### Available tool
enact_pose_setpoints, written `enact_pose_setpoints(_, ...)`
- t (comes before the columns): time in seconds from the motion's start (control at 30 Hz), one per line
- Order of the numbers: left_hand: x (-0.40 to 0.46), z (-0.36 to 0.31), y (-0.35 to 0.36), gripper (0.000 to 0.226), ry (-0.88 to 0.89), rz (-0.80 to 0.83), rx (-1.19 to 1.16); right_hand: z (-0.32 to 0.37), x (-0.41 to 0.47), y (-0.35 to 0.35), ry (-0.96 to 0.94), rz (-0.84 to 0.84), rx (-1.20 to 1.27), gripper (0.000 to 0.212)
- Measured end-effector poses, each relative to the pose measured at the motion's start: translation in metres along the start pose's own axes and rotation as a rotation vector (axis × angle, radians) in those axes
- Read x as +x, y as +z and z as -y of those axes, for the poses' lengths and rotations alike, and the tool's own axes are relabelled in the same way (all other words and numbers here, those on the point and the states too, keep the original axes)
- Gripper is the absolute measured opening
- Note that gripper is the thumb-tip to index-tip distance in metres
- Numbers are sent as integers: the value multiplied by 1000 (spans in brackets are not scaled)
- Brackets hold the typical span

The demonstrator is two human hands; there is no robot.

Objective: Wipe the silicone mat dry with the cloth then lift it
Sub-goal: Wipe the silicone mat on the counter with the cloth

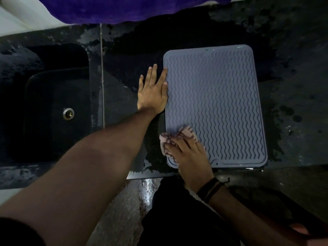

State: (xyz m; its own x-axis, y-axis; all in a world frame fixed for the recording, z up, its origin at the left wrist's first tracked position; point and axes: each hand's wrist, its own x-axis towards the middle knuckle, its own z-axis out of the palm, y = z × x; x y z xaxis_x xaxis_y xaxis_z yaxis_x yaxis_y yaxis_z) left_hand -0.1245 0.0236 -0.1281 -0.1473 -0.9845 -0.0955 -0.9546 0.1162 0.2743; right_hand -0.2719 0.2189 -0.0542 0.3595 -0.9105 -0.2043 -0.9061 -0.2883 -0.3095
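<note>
Dark wet counter; right hand presses cloth, hiding mat corner; left hand flat, relaxed.

The silicone mat lies flat on the countertop, right of centre in the frame, its near edge at the counter's front edge. The sink sits at the left, its drain inside. The left hand rests between sink and mat, touching the mat's left edge. The right hand presses the cloth on the mat's lower-left corner. A towel hangs at the upper edge.
</note>
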Motion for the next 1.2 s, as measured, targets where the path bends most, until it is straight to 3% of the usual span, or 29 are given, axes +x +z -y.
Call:
enact_pose_setpoints(0.1, 1, 0, 0, 55, -2, -1, 2, -2, 27, -13, 50, -92, 25, 53)
enact_pose_setpoints(0.27, 2, -1, 1, 55, -14, 4, 22, -1, 65, -14, 52, 13, -53, 56)
enact_pose_setpoints(0.47, 1, 0, 1, 56, -12, -3, 12, 0, 9, 14, 61, 78, -20, 49)
enact_pose_setpoints(0.6, 1, -1, 0, 55, -11, 0, 7, 4, -23, 13, 14, 130, 7, 59)
enact_pose_setpoints(0.87, 2, -1, 0, 55, -13, 5, 7, 0, 21, -22, 45, -212, 76, 51)
enact_pose_setpoints(1.03, 3, -1, 1, 55, -20, 10, 18, -6, 53, -9, 84, -8, -22, 57)
enact_pose_setpoints(1.2, 1, -1, 0, 55, -28, 3, 19, -2, 7, 13, 70, 30, -22, 51)
